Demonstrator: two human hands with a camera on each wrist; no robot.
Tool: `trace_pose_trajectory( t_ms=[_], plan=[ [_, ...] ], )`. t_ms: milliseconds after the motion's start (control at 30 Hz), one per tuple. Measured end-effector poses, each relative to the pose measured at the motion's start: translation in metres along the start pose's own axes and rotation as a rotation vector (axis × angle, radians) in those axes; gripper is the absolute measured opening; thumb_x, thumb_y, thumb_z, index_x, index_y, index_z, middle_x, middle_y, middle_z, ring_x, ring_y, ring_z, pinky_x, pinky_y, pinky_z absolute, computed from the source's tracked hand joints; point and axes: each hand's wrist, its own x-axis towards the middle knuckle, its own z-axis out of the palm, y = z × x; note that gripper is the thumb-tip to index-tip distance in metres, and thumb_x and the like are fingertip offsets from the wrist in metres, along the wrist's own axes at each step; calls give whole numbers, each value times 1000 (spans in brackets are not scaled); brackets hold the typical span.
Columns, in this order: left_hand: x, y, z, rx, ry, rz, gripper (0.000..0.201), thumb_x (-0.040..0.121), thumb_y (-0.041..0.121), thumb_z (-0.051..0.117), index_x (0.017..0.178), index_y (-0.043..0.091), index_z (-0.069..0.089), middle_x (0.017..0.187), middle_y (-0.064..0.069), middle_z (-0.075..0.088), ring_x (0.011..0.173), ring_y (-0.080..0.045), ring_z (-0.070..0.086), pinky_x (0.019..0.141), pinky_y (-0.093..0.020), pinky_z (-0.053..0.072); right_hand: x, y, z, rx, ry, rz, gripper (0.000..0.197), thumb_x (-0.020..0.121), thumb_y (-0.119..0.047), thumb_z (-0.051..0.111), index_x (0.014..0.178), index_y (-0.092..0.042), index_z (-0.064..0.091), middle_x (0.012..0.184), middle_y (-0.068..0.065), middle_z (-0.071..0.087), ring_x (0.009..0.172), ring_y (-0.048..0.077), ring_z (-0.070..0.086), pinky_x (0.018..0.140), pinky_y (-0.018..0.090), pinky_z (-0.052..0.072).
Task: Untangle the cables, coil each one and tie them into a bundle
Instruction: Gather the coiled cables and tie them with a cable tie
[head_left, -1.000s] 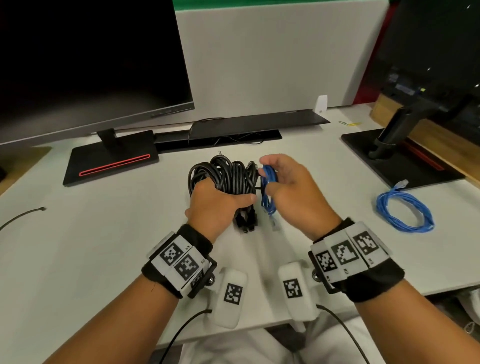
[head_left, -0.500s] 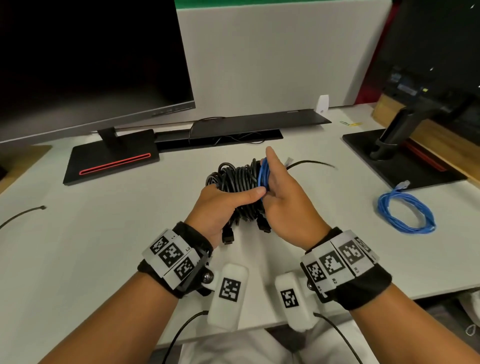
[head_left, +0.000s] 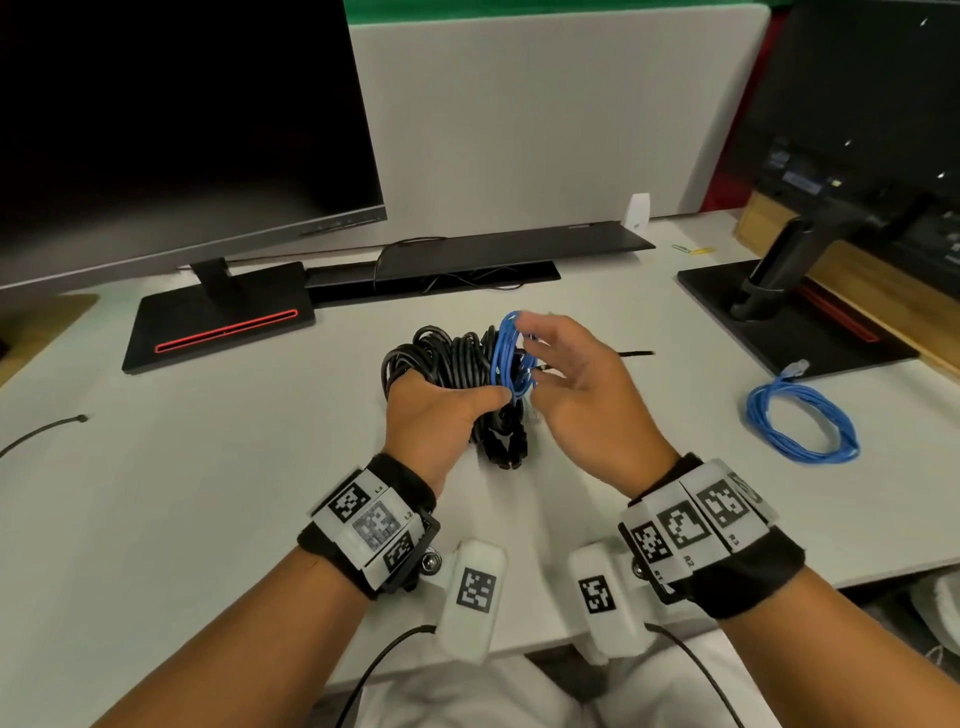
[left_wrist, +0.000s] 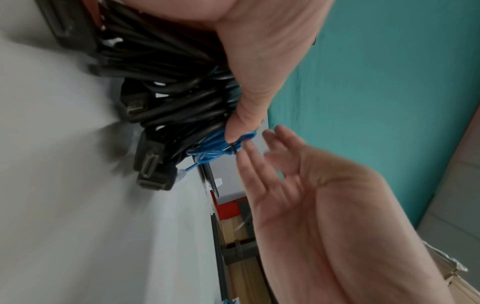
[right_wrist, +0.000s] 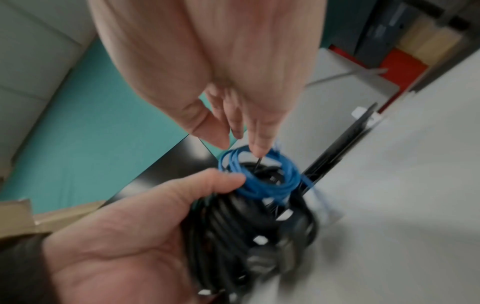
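Left hand (head_left: 441, 415) clamps black cable coils (head_left: 447, 358) with blue coil (head_left: 511, 358) alongside; right hand (head_left: 576, 395) beside them, fingers apparently slack, blurred. Thumb slip would spring loops.

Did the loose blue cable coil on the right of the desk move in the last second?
No. The loose blue cable coil lies flat in the same spot just in front of the right monitor's black base, untouched by either hand.
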Motion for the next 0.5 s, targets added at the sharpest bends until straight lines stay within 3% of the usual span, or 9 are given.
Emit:
trace_pose_trajectory(
  t_ms=[67, 133, 167, 267, 367, 433, 500],
  plan=[
    [3, 0, -1, -2, 18, -2, 29, 68, 0, 86, 67, 15, 62, 52, 15, 66, 48, 3, 63, 44, -11, 45, -1, 5, -18, -211, 135, 12, 39, 82, 12, 53, 86, -25, 67, 92, -10, 70, 90, -7, 62, 80, 11, 46],
    [5, -1, -2, -4, 17, -17, 32, 70, 0, 86, 67, 15, 58, 46, 18, 61, 43, 6, 59, 40, -9, 42, -1, 9, -44, -423, 208, 110, 32, 85, 4, 57, 70, -24, 64, 71, -12, 64, 71, -1, 62, 60, 10, 42],
    [6, 0, -2, -1, 12, -30, 31, 70, 1, 86, 68, 14, 58, 45, 18, 61, 42, 6, 58, 39, -9, 42, -2, 11, -60, -532, 213, 163, 28, 86, 0, 58, 71, -22, 64, 73, -8, 65, 75, 6, 63, 62, 14, 44],
    [10, 0, -3, 33, 14, -50, 28, 69, 7, 88, 71, 13, 61, 50, 14, 65, 48, 1, 63, 43, -12, 45, -5, 17, -104, -847, 181, 336, 14, 90, -10, 61, 100, -18, 66, 111, 6, 65, 111, 29, 57, 91, 37, 47],
    [13, 1, -3, 75, 28, -69, 28, 66, 14, 90, 82, 8, 68, 74, -3, 73, 73, -19, 72, 57, -25, 52, -13, 25, -135, -1068, 80, 592, 35, 91, -19, 64, 123, -13, 55, 139, 19, 51, 121, 36, 54, 96, 43, 47],
    [14, 3, -1, 91, 29, -73, 30, 66, 15, 91, 86, 6, 70, 81, -9, 75, 79, -26, 73, 66, -34, 58, -18, 31, -147, -1216, -27, 685, 41, 89, -18, 65, 125, -5, 50, 130, 24, 55, 108, 35, 60, 94, 43, 51],
    [15, 5, 1, 109, 29, -80, 32, 65, 15, 91, 88, 4, 72, 83, -11, 75, 81, -28, 73, 73, -40, 61, -20, 34, -151, -1275, -84, 683, 38, 88, -13, 64, 121, -2, 49, 112, 18, 61, 99, 33, 61, 85, 38, 51]
  ],
)
